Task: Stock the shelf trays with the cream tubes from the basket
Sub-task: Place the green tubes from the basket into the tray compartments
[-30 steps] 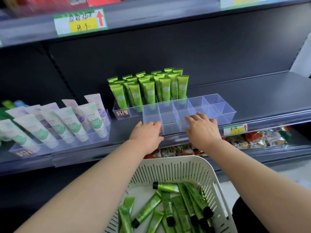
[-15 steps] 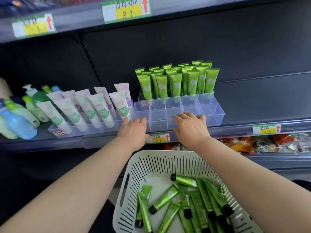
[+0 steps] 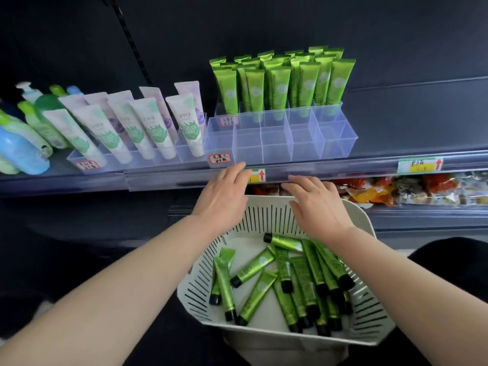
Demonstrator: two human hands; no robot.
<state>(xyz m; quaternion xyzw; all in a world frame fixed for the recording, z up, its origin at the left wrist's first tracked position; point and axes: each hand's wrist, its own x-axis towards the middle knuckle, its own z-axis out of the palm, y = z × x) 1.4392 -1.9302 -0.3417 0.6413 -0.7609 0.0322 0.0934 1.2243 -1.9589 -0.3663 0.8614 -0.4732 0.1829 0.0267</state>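
While a good heap of green cream tubes (image 3: 286, 276) lies loose in the white slotted basket (image 3: 264, 217), this job looks to me perhaps half done at best. They lie every which way on the basket floor, black caps mostly pointing towards the person, and none is in either hand.

Up on the shelf, the rear clear tray (image 3: 327, 109) is packed with standing green tubes (image 3: 280, 85) of the same kind, crimped ends up. That part I would call stocked. Right in front of it sits a second divided clear tray (image 3: 276, 143), and every compartment I can see in it is bare. That is where the basket's load would seem to belong, so the filling of it has not begun.

The left hand (image 3: 224, 196) is over the shelf's front rail (image 3: 343, 167), its fingers stretched out and loose, the tips near the empty tray's front wall and holding nothing. The right hand (image 3: 317, 207) hovers above the basket's far rim, just below the rail, fingers likewise spread and relaxed, with nothing in it.

To the left stands a tray of white tubes (image 3: 148, 125) leaning back, and beyond them some pump bottles (image 3: 23, 149). Snack packets (image 3: 409, 191) fill the shelf below on the right.
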